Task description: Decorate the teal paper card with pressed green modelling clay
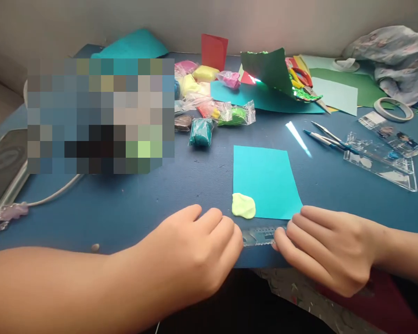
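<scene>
A clear plastic ruler [259, 235] lies along the near edge of the blue table, its middle showing between my hands. My left hand [204, 248] is closed over the ruler's left end, knuckles up. Over the right end, my right hand [329, 246] grips with its fingers bent; its upper fingers reach the corner of a turquoise paper sheet [264, 178]. The sheet lies flat just beyond the ruler. A flattened piece of pale yellow-green clay [244, 206] rests on the sheet's lower left corner, apart from both hands. The ruler's ends are hidden under my fingers.
Several bagged clay packs [201, 133] lie behind the sheet. To the right are pens [329, 139], a clear set square [383, 162] and a tape roll [393, 110]. Coloured papers [264, 99] and scissors [299, 76] lie at the back. A phone [9, 162] with a cable is at left.
</scene>
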`<state>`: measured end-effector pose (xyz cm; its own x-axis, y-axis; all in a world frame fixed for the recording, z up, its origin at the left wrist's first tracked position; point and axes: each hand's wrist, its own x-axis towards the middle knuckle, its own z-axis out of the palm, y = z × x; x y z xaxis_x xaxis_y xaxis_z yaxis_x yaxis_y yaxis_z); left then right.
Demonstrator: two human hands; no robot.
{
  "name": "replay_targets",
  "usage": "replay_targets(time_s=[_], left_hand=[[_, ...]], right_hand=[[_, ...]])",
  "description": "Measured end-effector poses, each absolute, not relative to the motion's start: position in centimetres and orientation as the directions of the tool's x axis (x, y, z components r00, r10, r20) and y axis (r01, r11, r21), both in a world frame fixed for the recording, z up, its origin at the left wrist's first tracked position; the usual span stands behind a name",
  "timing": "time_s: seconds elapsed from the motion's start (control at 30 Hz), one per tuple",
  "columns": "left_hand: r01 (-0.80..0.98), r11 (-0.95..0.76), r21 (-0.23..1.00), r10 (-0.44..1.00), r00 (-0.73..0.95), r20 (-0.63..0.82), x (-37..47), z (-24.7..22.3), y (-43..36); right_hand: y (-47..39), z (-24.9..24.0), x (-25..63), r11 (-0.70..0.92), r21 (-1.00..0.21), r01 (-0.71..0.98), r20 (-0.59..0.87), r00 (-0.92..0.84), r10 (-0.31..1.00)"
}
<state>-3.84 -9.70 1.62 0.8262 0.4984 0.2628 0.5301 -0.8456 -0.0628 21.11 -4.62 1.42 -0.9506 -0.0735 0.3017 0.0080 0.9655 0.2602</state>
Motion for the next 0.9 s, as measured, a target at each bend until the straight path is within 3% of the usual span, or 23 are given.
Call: replay_targets(time_s=[0.07, 0.17, 0.23, 0.47, 0.63, 0.8, 0.9], left_hand=[[0.506, -0.847, -0.165, 0.446, 0.844, 0.298, -3.8, 1.0, -9.9], [0.445, -0.858, -0.258, 0.371, 0.882, 0.289, -4.0, 0.7, -9.4], [0.413, -0.86, -0.298, 0.343, 0.902, 0.261, -4.1, 0.8, -9.2], [0.313, -0.887, -0.34, 0.224, 0.935, 0.275, -4.4, 1.0, -9.2], [0.389, -0.883, -0.263, 0.314, 0.906, 0.285, -4.1, 0.7, -9.5], [0.403, -0.894, -0.195, 0.344, 0.898, 0.275, -4.0, 0.6, -9.5], [0.415, -0.881, -0.225, 0.354, 0.896, 0.266, -4.1, 0.6, -9.2]], right_hand=[[-4.2, 1.7, 20.9, 0.999, 0.034, 0.037, 0.313, -0.95, 0.025], [-2.9, 1.7, 20.7, 0.892, -0.436, 0.12, 0.313, -0.909, 0.276], [-1.8, 1.4, 20.5, 0.819, -0.538, 0.198, 0.27, -0.881, 0.39], [-0.4, -0.1, 19.3, 0.893, -0.366, 0.262, 0.203, -0.914, 0.351], [-0.6, -0.5, 18.9, 0.921, -0.267, 0.285, 0.25, -0.902, 0.352], [-0.9, -0.7, 18.8, 0.904, -0.321, 0.282, 0.245, -0.897, 0.367], [-1.1, -0.8, 18.8, 0.871, -0.383, 0.307, 0.225, -0.884, 0.41]])
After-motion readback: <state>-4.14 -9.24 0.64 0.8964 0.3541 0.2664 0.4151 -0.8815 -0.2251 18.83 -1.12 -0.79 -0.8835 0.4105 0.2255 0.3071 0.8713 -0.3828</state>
